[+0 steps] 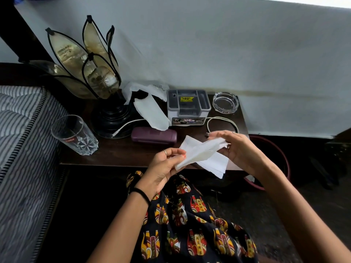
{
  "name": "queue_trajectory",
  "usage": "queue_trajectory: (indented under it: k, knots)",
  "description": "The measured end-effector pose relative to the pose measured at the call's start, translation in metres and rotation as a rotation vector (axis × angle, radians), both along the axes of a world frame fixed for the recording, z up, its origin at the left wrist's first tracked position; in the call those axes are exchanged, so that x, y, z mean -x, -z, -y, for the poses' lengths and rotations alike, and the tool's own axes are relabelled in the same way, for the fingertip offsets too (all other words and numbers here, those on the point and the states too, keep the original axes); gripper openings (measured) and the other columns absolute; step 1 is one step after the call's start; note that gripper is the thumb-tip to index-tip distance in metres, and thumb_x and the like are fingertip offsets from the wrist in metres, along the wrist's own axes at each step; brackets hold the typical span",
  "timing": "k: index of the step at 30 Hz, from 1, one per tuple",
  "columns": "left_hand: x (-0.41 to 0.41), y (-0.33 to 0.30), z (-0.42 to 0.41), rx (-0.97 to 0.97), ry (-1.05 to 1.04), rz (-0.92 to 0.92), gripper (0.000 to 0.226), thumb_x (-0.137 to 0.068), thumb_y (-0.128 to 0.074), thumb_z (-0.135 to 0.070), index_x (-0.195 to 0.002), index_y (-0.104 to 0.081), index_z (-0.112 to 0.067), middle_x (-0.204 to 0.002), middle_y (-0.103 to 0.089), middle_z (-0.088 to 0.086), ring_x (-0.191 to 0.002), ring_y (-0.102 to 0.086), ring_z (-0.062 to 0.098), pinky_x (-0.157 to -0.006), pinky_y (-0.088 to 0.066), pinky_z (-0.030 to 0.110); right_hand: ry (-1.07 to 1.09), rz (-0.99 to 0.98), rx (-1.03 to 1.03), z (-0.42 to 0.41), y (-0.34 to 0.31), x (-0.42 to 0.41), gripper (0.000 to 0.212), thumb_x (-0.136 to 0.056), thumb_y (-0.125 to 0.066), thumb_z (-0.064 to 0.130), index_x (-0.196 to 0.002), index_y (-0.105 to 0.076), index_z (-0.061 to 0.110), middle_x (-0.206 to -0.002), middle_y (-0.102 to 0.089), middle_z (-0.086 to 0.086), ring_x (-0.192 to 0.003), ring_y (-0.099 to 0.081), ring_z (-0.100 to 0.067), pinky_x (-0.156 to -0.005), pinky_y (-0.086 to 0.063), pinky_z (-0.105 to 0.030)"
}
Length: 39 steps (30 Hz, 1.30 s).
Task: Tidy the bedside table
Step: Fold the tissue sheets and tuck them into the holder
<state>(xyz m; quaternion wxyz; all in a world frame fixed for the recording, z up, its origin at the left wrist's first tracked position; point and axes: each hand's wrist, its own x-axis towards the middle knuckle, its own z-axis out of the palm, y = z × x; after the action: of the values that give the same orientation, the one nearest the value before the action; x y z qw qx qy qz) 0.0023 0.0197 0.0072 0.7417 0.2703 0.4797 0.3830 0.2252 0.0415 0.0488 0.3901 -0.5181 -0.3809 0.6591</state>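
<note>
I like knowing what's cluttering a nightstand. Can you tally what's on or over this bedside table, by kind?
Tissue papers: 3, one held by both the left hand and the right hand, two lying loose
Glassware: 2, tumbler, ashtray
Lamp: 1
Organiser: 1
Purple case: 1
White cable: 1
Total: 9

place: home bedroom | cues: striped mattress (22, 133) beside dark bedside table (117, 154), petal lamp (89, 73)

Hidden and cut-off parts around a bedside table

The white tissue (203, 154) covered part of the table's front edge (106, 164). A maroon bin (283, 160) sat mostly behind the right hand (241, 149). The striped mattress (20, 149) ran off the left edge. The organiser's yellow sticker (186, 99) was unreadable.
</note>
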Motion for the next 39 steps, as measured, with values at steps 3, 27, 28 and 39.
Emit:
queue_trajectory:
  k: [3, 27, 28, 39]
  knots:
    - [0.0, 0.003, 0.0, -0.053, -0.044, -0.037, 0.023, -0.081, -0.065, 0.004, -0.09, -0.067, -0.017, -0.096, -0.064, 0.008, -0.08, -0.066, 0.012, -0.061, -0.056, 0.021, 0.087, -0.112, 0.022, 0.005, 0.002, 0.009, 0.045, -0.083, -0.061, 0.026, -0.125, -0.057, 0.01, -0.111, -0.058, -0.014, -0.106, -0.057, -0.022, -0.083, -0.057, -0.028]
    - [0.001, 0.012, -0.007, -0.151, -0.168, -0.193, 0.032, -0.082, -0.07, -0.015, -0.111, -0.057, -0.02, -0.094, -0.074, -0.002, -0.086, -0.07, 0.018, -0.068, -0.051, 0.024, 0.642, 0.635, -0.589, -0.097, -0.07, 0.001, 0.015, -0.073, -0.062, 0.01, -0.08, -0.049, 0.016, -0.075, -0.056, -0.001, -0.07, -0.063, -0.027, -0.066, -0.059, -0.051]
    - [0.002, 0.012, -0.007, -0.153, -0.171, -0.195, 0.032, -0.082, -0.07, -0.016, -0.111, -0.057, -0.02, -0.094, -0.074, -0.001, -0.086, -0.07, 0.018, -0.068, -0.051, 0.024, 0.638, 0.661, -0.587, -0.103, -0.069, 0.003, 0.016, -0.073, -0.061, 0.009, -0.083, -0.049, 0.013, -0.074, -0.056, 0.001, -0.068, -0.063, -0.025, -0.064, -0.06, -0.049]
    - [0.003, 0.014, -0.007, -0.159, -0.166, -0.194, 0.03, -0.083, -0.069, -0.012, -0.109, -0.059, -0.021, -0.096, -0.073, -0.001, -0.084, -0.071, 0.015, -0.065, -0.051, 0.022, 0.655, 0.805, -0.518, -0.125, -0.052, 0.014, 0.032, -0.076, -0.053, 0.001, -0.108, -0.049, 0.004, -0.07, -0.053, 0.006, -0.06, -0.06, -0.017, -0.071, -0.059, -0.049]
